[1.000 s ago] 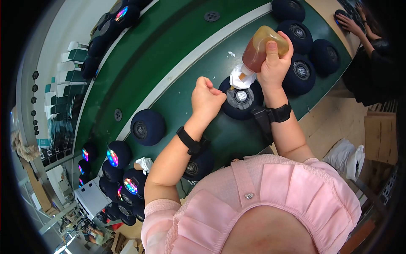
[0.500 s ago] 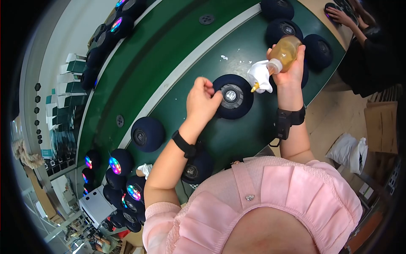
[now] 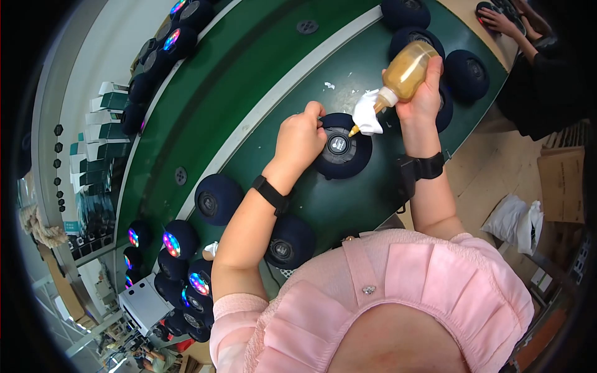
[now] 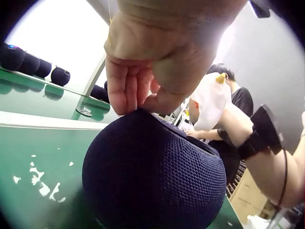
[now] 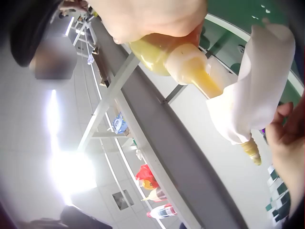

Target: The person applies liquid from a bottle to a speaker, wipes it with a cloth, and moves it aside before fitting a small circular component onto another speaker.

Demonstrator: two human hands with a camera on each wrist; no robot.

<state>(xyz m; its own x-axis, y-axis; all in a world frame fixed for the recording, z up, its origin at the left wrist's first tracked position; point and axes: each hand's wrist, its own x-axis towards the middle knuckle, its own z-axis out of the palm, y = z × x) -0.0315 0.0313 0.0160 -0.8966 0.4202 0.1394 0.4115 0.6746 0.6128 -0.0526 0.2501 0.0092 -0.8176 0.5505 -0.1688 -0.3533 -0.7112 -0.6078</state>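
A round navy fabric-covered speaker [image 3: 356, 163] sits on the green table, its dark disc with a pale logo facing up. My left hand [image 3: 300, 138] pinches the edge of its fabric [image 4: 140, 125] between thumb and fingers, drawing it up into a peak. My right hand [image 3: 423, 99] grips a clear squeeze bottle [image 3: 407, 71] of amber liquid, tilted nozzle-down. A white cloth [image 5: 267, 71] is wrapped around the nozzle. The yellowed tip [image 3: 354, 131] pokes out below the cloth, right at the upper right of the disc in the head view.
More navy speakers [image 3: 467, 74] stand at the table's right end, and one [image 3: 217, 199] stands to the left. Another speaker [image 3: 290, 241] is near my left forearm. White scraps [image 3: 329, 85] lie beyond the work. At upper right another person's hands [image 3: 500, 23] handle a dark item.
The bottle lifted off the speaker to the right, then came back left with its tip at the disc. My left hand has shifted onto the speaker's edge and now pinches the fabric.
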